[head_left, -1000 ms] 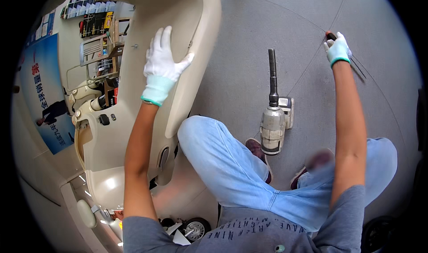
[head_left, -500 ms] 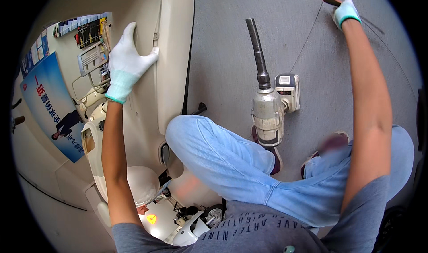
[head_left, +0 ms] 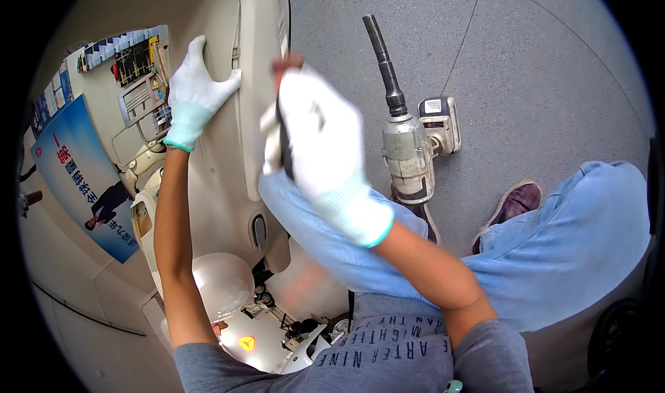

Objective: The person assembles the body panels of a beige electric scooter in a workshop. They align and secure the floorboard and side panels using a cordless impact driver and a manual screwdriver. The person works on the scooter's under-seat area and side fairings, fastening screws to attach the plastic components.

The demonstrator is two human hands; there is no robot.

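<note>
My left hand (head_left: pixel 197 88), in a white glove with a mint cuff, lies spread against a beige vehicle body panel (head_left: pixel 260 116), thumb at its raised seam. In a matching glove, my right hand (head_left: pixel 322 137) is beside the panel's right edge, in front of my bent knee. Its fingers are wrapped round a slim dark hand tool (head_left: pixel 285 144) with a reddish-brown end (head_left: pixel 287 63) poking out past the knuckles. Motion blurs that hand, and the tool's exact kind does not show. Whether the tool touches the panel cannot be told.
On the grey floor (head_left: pixel 499 116), right of the panel, lies a cordless impact wrench (head_left: pixel 407 154) with a long dark socket (head_left: pixel 385 64) and a battery (head_left: pixel 441 124). My shoe (head_left: pixel 514 204) is near it. A blue poster (head_left: pixel 86 178) and a tool rack (head_left: pixel 135 57) appear at the left.
My right hand has swung from the far right over the floor leftward to the panel's edge, carrying the tool. My left hand stays on the panel. My right knee has shifted.
</note>
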